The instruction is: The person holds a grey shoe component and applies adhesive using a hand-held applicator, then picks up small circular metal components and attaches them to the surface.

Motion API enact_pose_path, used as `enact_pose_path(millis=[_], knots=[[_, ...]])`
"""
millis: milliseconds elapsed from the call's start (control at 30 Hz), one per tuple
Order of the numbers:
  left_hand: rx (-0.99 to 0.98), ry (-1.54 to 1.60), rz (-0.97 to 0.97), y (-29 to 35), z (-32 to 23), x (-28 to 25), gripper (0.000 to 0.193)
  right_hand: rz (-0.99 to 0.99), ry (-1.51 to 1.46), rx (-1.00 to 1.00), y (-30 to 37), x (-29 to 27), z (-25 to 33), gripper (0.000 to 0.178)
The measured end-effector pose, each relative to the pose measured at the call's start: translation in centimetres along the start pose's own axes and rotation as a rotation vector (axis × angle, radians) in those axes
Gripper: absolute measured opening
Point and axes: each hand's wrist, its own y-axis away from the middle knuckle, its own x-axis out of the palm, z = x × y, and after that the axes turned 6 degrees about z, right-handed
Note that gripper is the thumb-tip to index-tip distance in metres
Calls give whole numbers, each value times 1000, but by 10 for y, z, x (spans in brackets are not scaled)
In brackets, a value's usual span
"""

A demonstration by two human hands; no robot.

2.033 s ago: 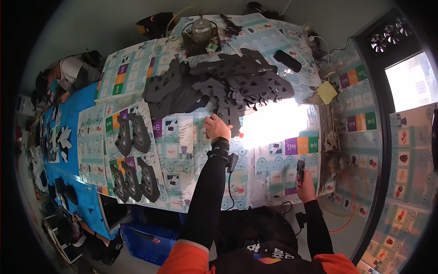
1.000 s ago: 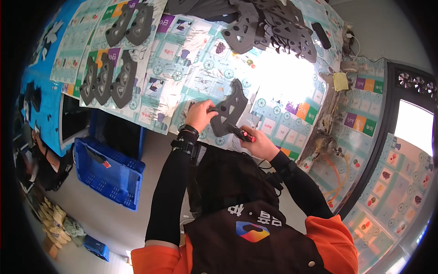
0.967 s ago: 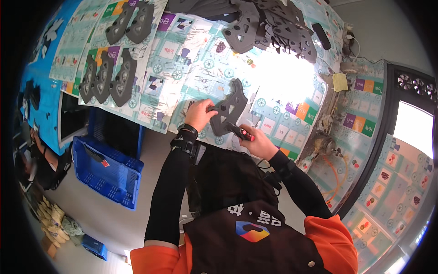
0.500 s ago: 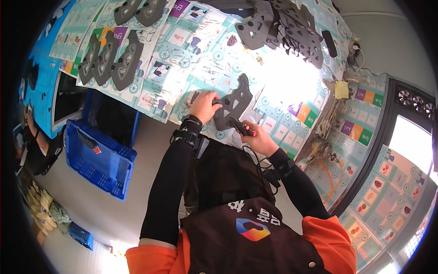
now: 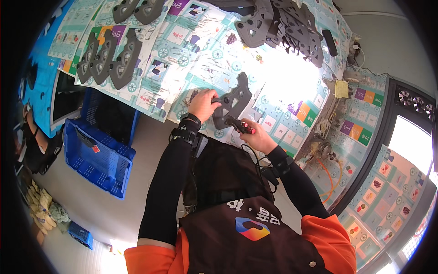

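A dark grey moulded part (image 5: pixel 235 101), curved and with cut-out openings, lies on the printed table cover in front of me. My left hand (image 5: pixel 203 106) pinches its left edge between thumb and fingers. In my right hand (image 5: pixel 259 137) is a small hand tool with red-and-black handles (image 5: pixel 246 128), its dark tip against the part's lower end. Whether the tool is a pair of pliers or a cutter is too small to tell.
Several similar grey parts (image 5: pixel 126 64) lie at the left of the table, and a pile of them (image 5: pixel 292 34) sits at the far right. A blue crate (image 5: pixel 98 160) stands below the table's left edge. Another person's arm (image 5: pixel 37 130) shows at far left.
Both hands stay at the grey part. The tool in my right hand has shifted very slightly; the whole view has drifted a little.
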Motion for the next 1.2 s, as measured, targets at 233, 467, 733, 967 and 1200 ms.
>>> enact_pose_path(millis=[233,467,733,967,1200], knots=[[9,6,-12,-1,1,1,29,-35,-96,23,-2,-4,-10,38],[4,31,-2,-1,-3,0,28,-74,-153,10,-2,-14,-20,36],[36,12,-50,0,4,4,28,-88,-155,30,-8,-20,-36,51],[-17,5,-1,-2,-2,2,29,-163,-216,14,-11,-27,-42,48],[-8,9,-19,-1,-4,1,28,-193,-232,-27,-9,-36,-32,30]])
